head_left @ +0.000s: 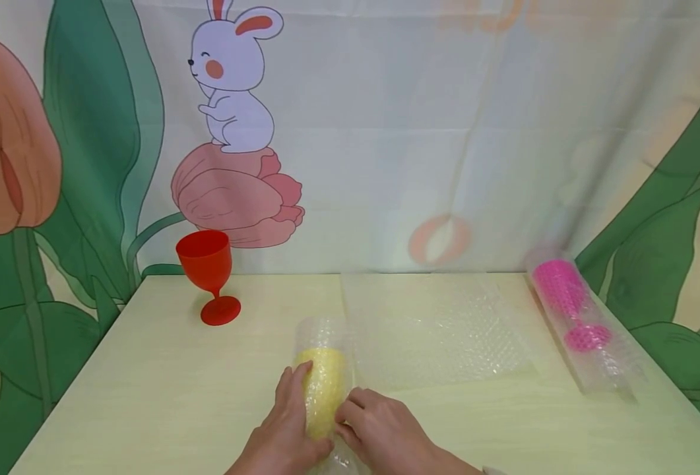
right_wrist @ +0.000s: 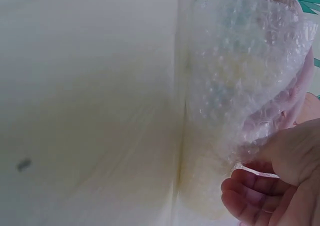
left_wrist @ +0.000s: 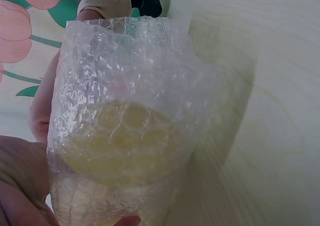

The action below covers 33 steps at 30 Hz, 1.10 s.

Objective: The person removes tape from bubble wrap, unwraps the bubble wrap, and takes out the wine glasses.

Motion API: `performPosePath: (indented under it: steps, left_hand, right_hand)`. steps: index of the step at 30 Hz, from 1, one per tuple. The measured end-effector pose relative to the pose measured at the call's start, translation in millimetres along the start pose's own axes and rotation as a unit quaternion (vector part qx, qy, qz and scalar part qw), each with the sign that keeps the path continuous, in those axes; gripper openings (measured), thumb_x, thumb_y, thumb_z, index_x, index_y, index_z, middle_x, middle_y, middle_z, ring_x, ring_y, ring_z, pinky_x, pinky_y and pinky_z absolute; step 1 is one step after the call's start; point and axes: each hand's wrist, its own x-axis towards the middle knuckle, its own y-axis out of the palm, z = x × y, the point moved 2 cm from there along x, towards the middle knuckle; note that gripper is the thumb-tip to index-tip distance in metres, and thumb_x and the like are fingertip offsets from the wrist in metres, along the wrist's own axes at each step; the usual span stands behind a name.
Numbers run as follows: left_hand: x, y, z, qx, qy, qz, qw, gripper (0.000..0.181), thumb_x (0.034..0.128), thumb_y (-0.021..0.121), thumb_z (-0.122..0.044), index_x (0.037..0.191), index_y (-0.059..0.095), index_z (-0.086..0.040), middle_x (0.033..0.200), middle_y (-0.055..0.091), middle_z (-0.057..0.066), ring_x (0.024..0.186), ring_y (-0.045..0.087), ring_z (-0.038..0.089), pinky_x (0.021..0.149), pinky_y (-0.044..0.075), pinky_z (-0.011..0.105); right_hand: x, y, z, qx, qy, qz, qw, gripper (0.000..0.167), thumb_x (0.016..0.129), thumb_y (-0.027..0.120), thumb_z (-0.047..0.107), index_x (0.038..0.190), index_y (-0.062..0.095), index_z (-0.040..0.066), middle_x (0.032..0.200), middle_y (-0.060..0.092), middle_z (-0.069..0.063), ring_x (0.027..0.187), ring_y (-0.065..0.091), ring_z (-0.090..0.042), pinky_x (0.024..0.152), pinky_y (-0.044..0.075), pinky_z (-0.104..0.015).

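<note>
A yellow goblet (head_left: 324, 389) lies rolled in bubble wrap (head_left: 320, 330) near the front of the table. My left hand (head_left: 284, 425) grips the roll from its left side, thumb near the lower end. On the roll's right side my right hand (head_left: 385, 425) pinches the wrap with curled fingers. Seen from the left wrist, the goblet's round yellow foot (left_wrist: 125, 146) shows blurred through the clear wrap (left_wrist: 135, 61). In the right wrist view, the thumb and fingers (right_wrist: 250, 191) meet at the edge of the wrap (right_wrist: 240, 86).
A red goblet (head_left: 207, 264) stands upright at the back left. To the right of the roll, a flat sheet of bubble wrap (head_left: 439, 336) covers the table. A pink goblet (head_left: 563, 290) wrapped in bubble wrap lies along the right edge. A printed curtain (head_left: 373, 132) hangs behind.
</note>
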Motion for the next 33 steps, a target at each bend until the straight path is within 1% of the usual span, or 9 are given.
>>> performPosePath:
  steps: [8, 14, 16, 18, 21, 24, 27, 31, 33]
  left_hand:
    - [0.8, -0.6, -0.9, 0.005, 0.002, -0.004, 1.0000, 0.108, 0.0741, 0.088, -0.015, 0.159, 0.021, -0.016, 0.164, 0.015, 0.027, 0.090, 0.059, 0.039, 0.075, 0.053, 0.058]
    - [0.5, -0.1, 0.1, 0.007, 0.006, -0.007, 0.9999, 0.108, 0.0738, 0.088, -0.015, 0.159, 0.021, -0.016, 0.165, 0.014, 0.026, 0.087, 0.059, 0.038, 0.072, 0.052, 0.056]
    - [0.3, 0.2, 0.5, 0.007, 0.009, -0.009, 0.9999, 0.108, 0.0737, 0.088, -0.014, 0.159, 0.021, -0.015, 0.165, 0.014, 0.027, 0.085, 0.059, 0.038, 0.070, 0.052, 0.056]
    - [0.0, 0.3, 0.6, 0.007, 0.008, -0.010, 0.9999, 0.108, 0.0735, 0.088, -0.014, 0.158, 0.021, -0.015, 0.164, 0.015, 0.027, 0.085, 0.059, 0.038, 0.071, 0.052, 0.056]
    - [-0.3, 0.7, 0.4, 0.006, 0.006, -0.011, 0.9999, 0.108, 0.0728, 0.087, -0.014, 0.159, 0.021, -0.016, 0.165, 0.015, 0.027, 0.084, 0.059, 0.038, 0.071, 0.052, 0.057]
    - [-0.6, 0.7, 0.5, 0.008, 0.009, -0.015, 0.9998, 0.109, 0.0715, 0.087, -0.014, 0.159, 0.021, -0.016, 0.165, 0.015, 0.027, 0.085, 0.061, 0.038, 0.072, 0.051, 0.058]
    - [-1.0, 0.2, 0.4, 0.010, 0.014, -0.017, 0.9997, 0.109, 0.0713, 0.087, -0.015, 0.159, 0.021, -0.016, 0.164, 0.016, 0.027, 0.084, 0.061, 0.037, 0.072, 0.051, 0.058]
    - [-1.6, 0.0, 1.0, 0.011, 0.019, -0.020, 0.9996, 0.108, 0.0713, 0.086, -0.014, 0.158, 0.021, -0.015, 0.164, 0.016, 0.027, 0.081, 0.060, 0.036, 0.070, 0.051, 0.057]
    - [-1.7, 0.0, 1.1, 0.011, 0.021, -0.022, 0.9995, 0.108, 0.0710, 0.085, -0.014, 0.158, 0.022, -0.015, 0.164, 0.016, 0.028, 0.079, 0.060, 0.036, 0.069, 0.051, 0.056]
  right_hand:
    - [1.4, 1.4, -0.9, 0.085, 0.049, 0.011, 0.9951, 0.010, 0.090, 0.072, 0.004, 0.087, 0.066, 0.010, 0.082, 0.063, 0.004, 0.063, 0.045, 0.004, 0.058, 0.040, -0.009]
    - [0.4, 0.8, -1.3, 0.110, 0.067, -0.003, 0.9916, 0.009, 0.087, 0.069, 0.001, 0.088, 0.065, 0.009, 0.083, 0.062, 0.003, 0.068, 0.051, 0.003, 0.060, 0.044, -0.010]
    - [0.3, -0.2, -1.6, 0.135, 0.086, -0.010, 0.9871, 0.008, 0.088, 0.067, 0.000, 0.089, 0.066, 0.008, 0.086, 0.062, 0.003, 0.068, 0.052, 0.002, 0.060, 0.046, -0.012]
    - [0.1, -1.7, -2.3, 0.178, 0.116, -0.015, 0.9771, 0.008, 0.089, 0.065, 0.000, 0.089, 0.067, 0.008, 0.089, 0.061, 0.002, 0.070, 0.054, 0.001, 0.061, 0.049, -0.014]
    - [-0.8, -4.7, -4.9, 0.236, 0.178, -0.024, 0.9551, 0.009, 0.092, 0.062, 0.001, 0.089, 0.065, 0.010, 0.089, 0.061, 0.003, 0.069, 0.056, -0.001, 0.060, 0.051, -0.018]
    - [-1.7, -7.9, -8.3, 0.260, 0.234, -0.023, 0.9364, 0.009, 0.093, 0.058, 0.003, 0.089, 0.060, 0.011, 0.079, 0.057, 0.005, 0.064, 0.055, -0.002, 0.057, 0.048, -0.021]
    - [-3.3, -9.2, -10.4, 0.275, 0.277, -0.002, 0.9208, 0.007, 0.097, 0.058, 0.011, 0.091, 0.055, 0.010, 0.068, 0.052, 0.005, 0.058, 0.050, -0.004, 0.053, 0.044, -0.023]
    - [-5.7, -5.9, -10.7, 0.296, 0.303, 0.037, 0.9051, 0.032, 0.099, 0.067, 0.032, 0.101, 0.049, 0.005, 0.074, 0.053, 0.001, 0.056, 0.047, -0.008, 0.051, 0.040, -0.023]
    - [-6.3, -2.9, -11.4, 0.294, 0.294, 0.043, 0.9085, 0.043, 0.095, 0.075, 0.032, 0.109, 0.048, 0.002, 0.077, 0.055, 0.001, 0.056, 0.048, -0.008, 0.054, 0.043, -0.023]
